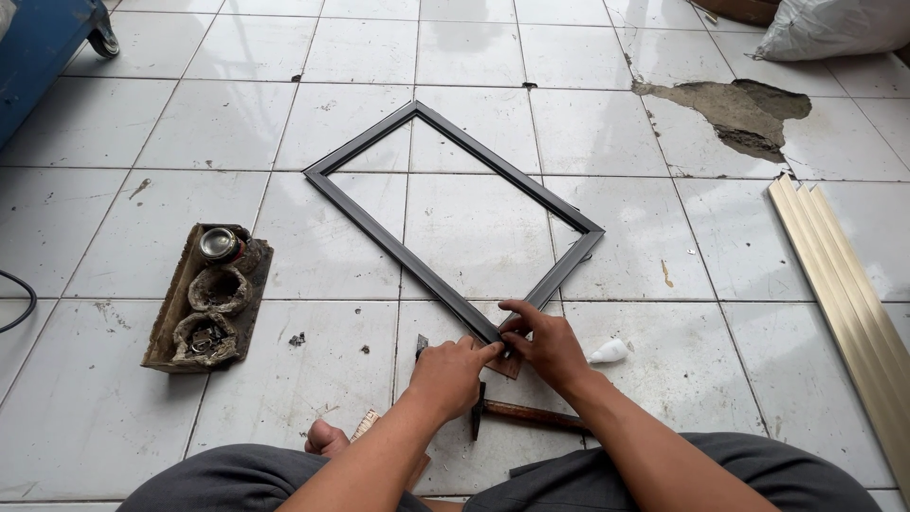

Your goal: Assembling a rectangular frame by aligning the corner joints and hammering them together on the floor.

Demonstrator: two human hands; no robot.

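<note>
1. A dark rectangular frame (455, 223) lies flat on the white tiled floor (114, 123), turned like a diamond, its near corner just in front of the seated person's knees.
2. The left hand (447, 375) is closed at that near corner, fingers (482, 353) pressed against the frame.
3. The right hand (545, 343) pinches the same corner, fingers (518, 309) curled over the rail.
4. A hammer (526, 414) lies on the floor beneath the wrists.
5. A small white tube (609, 352) lies just right of the right hand.
6. A brick tray (207, 299) holding a can (220, 244) sits well to the left.

frame (455, 223): black | floor tiles (237, 123): white | slats (844, 284): cream | trousers (720, 474): grey
</note>
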